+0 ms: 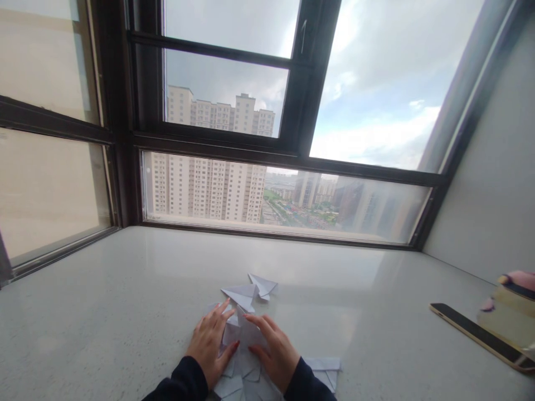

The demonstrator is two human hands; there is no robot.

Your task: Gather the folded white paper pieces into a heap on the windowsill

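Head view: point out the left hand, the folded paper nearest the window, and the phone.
Left hand (pixel 207 338): head view, on the back of the hand.
Folded paper (pixel 263 285): head view, on its upper face.
Phone (pixel 473 329): head view, on its dark face.

White sill (pixel 376 295), glossy, speckled. Dark window frame (pixel 217 143) behind it, pale handle (pixel 304 36) on an upright. Outside: cream towers (pixel 209 189), greenery (pixel 276 196) far below, cloudy sky (pixel 388 67) with some blue. Right: grey wall (pixel 493 167); phone (pixel 468 328) flat on the sill, blurred pink-and-yellow object (pixel 512 314) just beside.
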